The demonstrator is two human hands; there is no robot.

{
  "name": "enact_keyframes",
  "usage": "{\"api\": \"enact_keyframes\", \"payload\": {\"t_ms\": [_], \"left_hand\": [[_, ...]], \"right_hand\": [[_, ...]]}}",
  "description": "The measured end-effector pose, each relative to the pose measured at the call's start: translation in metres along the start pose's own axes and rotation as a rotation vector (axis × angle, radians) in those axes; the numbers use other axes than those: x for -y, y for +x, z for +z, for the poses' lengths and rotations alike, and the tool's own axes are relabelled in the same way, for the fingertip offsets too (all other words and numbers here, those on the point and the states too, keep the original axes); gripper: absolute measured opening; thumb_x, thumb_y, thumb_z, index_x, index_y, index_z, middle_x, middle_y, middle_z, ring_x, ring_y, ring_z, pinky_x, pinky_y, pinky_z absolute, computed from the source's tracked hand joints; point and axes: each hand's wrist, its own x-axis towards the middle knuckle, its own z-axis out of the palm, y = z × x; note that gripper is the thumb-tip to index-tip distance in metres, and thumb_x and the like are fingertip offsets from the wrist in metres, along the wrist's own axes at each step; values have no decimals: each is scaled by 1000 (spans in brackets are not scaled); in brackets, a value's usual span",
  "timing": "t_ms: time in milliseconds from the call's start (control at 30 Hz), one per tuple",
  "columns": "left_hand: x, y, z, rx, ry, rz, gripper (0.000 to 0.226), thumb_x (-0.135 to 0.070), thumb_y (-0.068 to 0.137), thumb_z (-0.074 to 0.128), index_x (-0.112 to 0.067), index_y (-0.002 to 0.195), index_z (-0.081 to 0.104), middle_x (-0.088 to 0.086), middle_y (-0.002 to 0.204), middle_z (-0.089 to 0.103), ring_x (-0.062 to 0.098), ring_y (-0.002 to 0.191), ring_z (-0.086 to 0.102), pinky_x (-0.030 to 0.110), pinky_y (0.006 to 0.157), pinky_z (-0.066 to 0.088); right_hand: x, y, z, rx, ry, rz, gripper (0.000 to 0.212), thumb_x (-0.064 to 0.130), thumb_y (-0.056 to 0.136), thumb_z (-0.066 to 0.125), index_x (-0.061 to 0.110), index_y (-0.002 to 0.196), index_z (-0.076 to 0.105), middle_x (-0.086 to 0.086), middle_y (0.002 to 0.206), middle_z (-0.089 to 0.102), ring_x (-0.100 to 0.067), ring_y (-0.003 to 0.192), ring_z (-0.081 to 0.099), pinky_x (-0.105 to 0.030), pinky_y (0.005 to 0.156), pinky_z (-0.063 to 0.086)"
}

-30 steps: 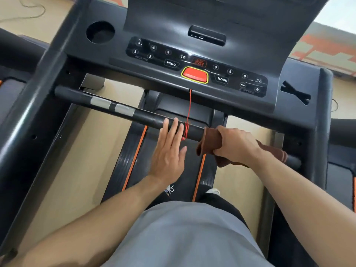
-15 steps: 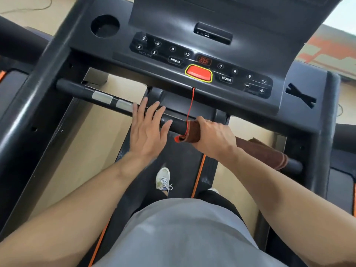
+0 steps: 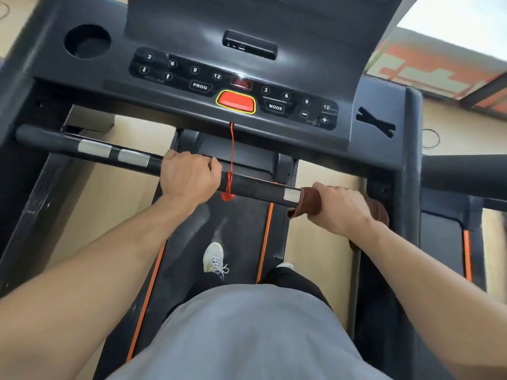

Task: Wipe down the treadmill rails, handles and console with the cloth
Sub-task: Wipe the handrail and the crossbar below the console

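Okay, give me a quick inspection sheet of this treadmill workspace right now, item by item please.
Surface: black handlebar crossing below the console.
Job's things: brown cloth wrapped round the handlebar's right part.
Clutter: nothing seen.
Grips: left hand grips the bare handlebar; right hand grips the cloth on it.
Cables: red safety cord hangs from the console over the handlebar; thin wire on the floor at right.
Surroundings: treadmill belt with orange stripes, white shoe, tan floor.

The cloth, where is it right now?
In the head view the cloth is wrapped around the right end of the handlebar, gripped there by the right hand, just right of a silver sensor.
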Motion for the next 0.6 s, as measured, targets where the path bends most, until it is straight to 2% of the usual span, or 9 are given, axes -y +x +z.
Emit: {"api": "enact_keyframes", "payload": {"t_ms": [133,200,267,333,400,500,533,600], "left_hand": [[-4,0,1,16,14,-11,57,-34,100,32,-12,57,62,2,51,48,23,55,47,40,81,43],[-5,-1,-1,34,16,-29,55,-34,100,31,-13,60,63,4,54,51,24,59,48,41,82,42],[-4,-4,-2,10,-28,-43,54,-34,99,29,-14,68,68,7,63,62,27,66,54,42,85,41],[-6,-7,-4,-45,-197,-70,43,-32,101,34,-17,85,71,5,81,71,27,79,60,42,90,38],[-18,-6,-9,-140,-452,-94,29,-29,101,41,-20,98,69,1,95,71,26,91,60,42,92,38],[-59,0,-19,-283,-696,94,23,-25,100,49,-17,104,69,-3,99,70,22,96,60,40,89,45],[-73,2,-21,-275,-758,153,22,-24,99,50,-16,105,69,-4,100,70,20,97,60,37,90,46],[-93,3,-22,-162,-824,260,21,-24,98,51,-16,108,68,-5,102,70,18,100,59,34,92,47]], "right_hand": [[77,35,-1,-51,51,-150,40,51,81,68,26,109,52,4,99,71,-28,88,70,-36,71,46],[119,53,-2,-60,84,-205,44,54,81,70,24,108,52,4,95,70,-27,85,69,-35,67,43],[133,60,-1,-91,91,-223,48,60,80,71,24,105,52,6,87,65,-26,75,65,-34,64,40],[119,53,0,-100,77,-221,48,61,82,68,24,108,51,7,84,60,-24,70,60,-34,64,39],[93,42,0,-76,57,-196,46,59,83,67,25,111,51,8,86,61,-23,70,58,-34,66,44],[36,16,-4,9,57,-104,37,45,85,68,27,113,52,7,89,66,-22,74,66,-39,73,57],[11,4,-6,35,26,-52,34,39,86,70,27,113,52,7,87,65,-20,73,66,-38,73,58],[-32,-18,-11,69,-87,34,31,31,85,70,26,111,55,6,88,66,-19,76,64,-36,79,56]]}}
